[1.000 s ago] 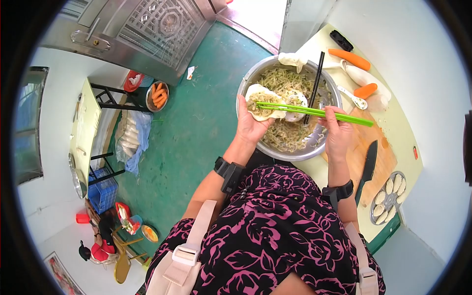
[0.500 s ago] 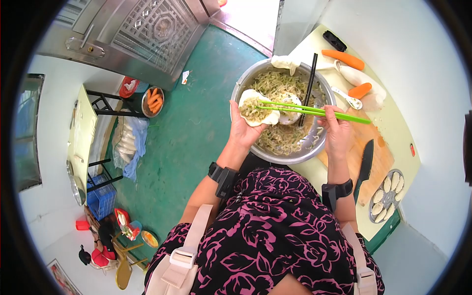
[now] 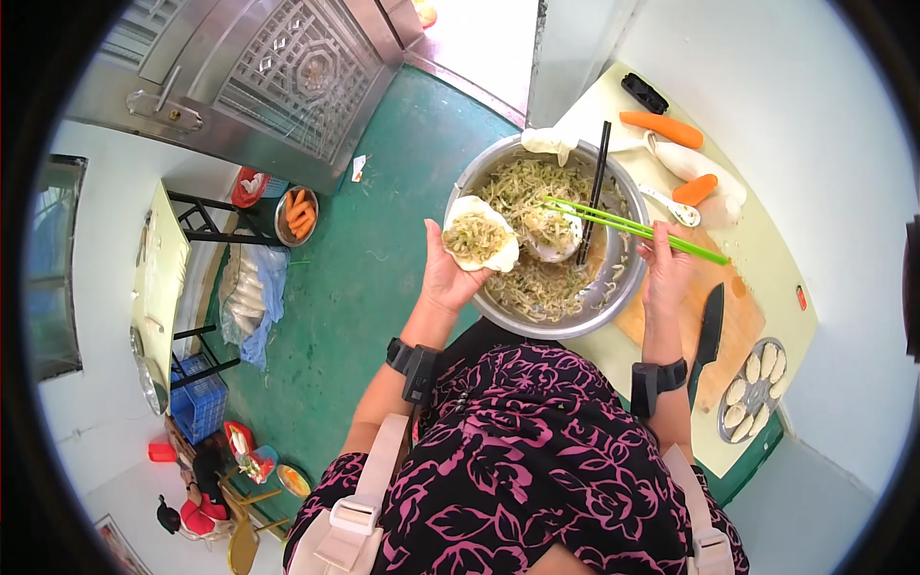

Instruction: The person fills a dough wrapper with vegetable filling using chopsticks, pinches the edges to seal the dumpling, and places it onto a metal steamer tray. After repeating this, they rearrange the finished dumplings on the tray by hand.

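Observation:
My left hand (image 3: pixel 447 280) supports a round dough wrapper (image 3: pixel 504 257) on its palm and fingers, at the left rim of a large metal basin (image 3: pixel 565 332). Shredded greenish filling (image 3: pixel 474 236) lies in a heap on the wrapper. Pinched in my right hand (image 3: pixel 665 270) is a pair of green chopsticks (image 3: pixel 640 228). Their tips are over the basin, apart from the wrapper, near a white rounded dish (image 3: pixel 567 247) partly covered by filling. More shredded filling (image 3: pixel 537 172) spreads around that dish. Black chopsticks (image 3: pixel 597 177) lean inside the basin.
On the table at right are a cutting board (image 3: pixel 738 316), a black knife (image 3: pixel 709 331), carrots (image 3: pixel 663 128), a white radish (image 3: pixel 695 165), a spoon (image 3: pixel 676 207) and a round tray of dumplings (image 3: pixel 752 391). A seated person (image 3: pixel 201 513) is at lower left.
My left hand has moved left with the filled wrapper, away from the chopsticks. The green chopsticks' tips have left the wrapper and are now over the basin.

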Demonstrator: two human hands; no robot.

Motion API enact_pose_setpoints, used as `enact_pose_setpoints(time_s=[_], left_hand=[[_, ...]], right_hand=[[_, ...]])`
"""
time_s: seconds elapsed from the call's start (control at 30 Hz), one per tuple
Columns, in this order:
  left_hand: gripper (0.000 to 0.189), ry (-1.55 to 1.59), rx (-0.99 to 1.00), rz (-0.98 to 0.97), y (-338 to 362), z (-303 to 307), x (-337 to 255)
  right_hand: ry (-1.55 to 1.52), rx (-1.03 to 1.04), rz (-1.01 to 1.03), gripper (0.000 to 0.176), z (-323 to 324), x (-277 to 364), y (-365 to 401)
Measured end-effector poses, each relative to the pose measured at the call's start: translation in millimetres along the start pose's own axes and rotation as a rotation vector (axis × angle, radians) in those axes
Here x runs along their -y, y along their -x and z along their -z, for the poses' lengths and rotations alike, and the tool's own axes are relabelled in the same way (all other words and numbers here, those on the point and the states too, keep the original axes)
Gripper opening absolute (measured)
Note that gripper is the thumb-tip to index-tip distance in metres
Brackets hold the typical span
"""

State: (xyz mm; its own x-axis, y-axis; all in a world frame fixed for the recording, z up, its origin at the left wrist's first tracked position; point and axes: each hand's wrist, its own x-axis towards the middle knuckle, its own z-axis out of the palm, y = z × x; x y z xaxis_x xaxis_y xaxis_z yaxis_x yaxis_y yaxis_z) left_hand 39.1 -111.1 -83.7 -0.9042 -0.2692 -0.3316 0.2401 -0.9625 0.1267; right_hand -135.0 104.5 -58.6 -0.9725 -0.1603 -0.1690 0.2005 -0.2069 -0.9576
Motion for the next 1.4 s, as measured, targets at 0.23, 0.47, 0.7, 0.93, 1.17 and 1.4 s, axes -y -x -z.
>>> enact_pose_setpoints(time_s=[0.23, 0.47, 0.7, 0.93, 1.17, 1.4], left_hand=[[0.073, -0.062, -0.056, 0.01, 7, -2, -8], [0.073, -0.113, -0.079, 0.051, 11, -13, -4], [0.076, -0.113, -0.095, 0.065, 6, -19, 6], [0.077, -0.083, 0.014, 0.144, 1, -19, 9], [0.076, -0.056, -0.078, 0.157, -4, -31, 20], [0.075, -0.207, -0.08, 0.216, -9, -35, 28]], right_hand=[[0.159, 0.012, 0.082, 0.012, 1, -31, -12], [0.291, 0.087, 0.259, 0.013, 0, 2, -30], [0.558, 0.277, 0.567, 0.01, -12, -2, -53], [0.587, 0.412, 0.194, 0.01, -10, 65, -39], [0.43, 0.171, 0.007, 0.02, 24, -13, -56], [0.666, 0.107, 0.117, 0.023, 32, 14, -72]])
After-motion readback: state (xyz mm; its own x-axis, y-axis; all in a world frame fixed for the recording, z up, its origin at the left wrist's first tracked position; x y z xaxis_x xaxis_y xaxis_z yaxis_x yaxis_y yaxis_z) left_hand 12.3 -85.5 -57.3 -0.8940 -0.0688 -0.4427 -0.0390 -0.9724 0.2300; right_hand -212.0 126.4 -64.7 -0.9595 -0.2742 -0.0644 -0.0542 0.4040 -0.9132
